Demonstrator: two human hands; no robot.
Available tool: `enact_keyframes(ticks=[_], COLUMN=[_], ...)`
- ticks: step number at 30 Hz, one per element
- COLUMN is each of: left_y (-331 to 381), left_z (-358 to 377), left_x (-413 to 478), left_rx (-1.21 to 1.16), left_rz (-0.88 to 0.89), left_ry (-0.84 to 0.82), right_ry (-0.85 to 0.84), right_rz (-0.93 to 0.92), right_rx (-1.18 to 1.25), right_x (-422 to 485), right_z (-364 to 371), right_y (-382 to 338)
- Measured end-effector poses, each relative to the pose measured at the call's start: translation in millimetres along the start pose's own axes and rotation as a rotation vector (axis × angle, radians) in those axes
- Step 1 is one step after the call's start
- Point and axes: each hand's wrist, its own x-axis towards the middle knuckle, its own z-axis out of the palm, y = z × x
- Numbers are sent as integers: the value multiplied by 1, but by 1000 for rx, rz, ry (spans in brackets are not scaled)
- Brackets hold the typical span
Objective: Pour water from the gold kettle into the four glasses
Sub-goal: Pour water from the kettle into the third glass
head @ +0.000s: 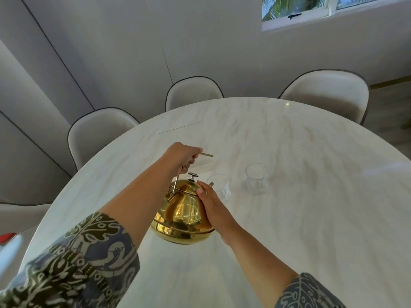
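The gold kettle point(182, 216) is lifted and tilted forward over the white marble table point(311, 218). My left hand point(182, 157) is closed around its thin handle from above. My right hand point(211, 207) lies flat against the kettle's right side, fingers reaching up beside the lid knob. The spout points at a clear glass point(219, 187) just beyond the kettle, partly hidden behind my right fingers. A second clear glass point(255, 180) stands to its right, apart. Only these two glasses show. No stream of water can be made out.
Three pale upholstered chairs point(193, 92) stand around the table's far edge. A fourth chair is at the left edge. A red object point(6, 237) and a blurred white shape lie at the far left. A window is at the top right.
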Motion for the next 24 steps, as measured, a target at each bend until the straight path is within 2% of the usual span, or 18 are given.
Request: enact_keyframes(ticks=[24], left_y=[16], left_z=[1], left_x=[-3], left_rx=[95], left_rz=[23], left_ry=[-8], right_ry=[19], right_rz=[-1], right_rx=[54], right_x=[7], right_z=[6], right_y=[-6])
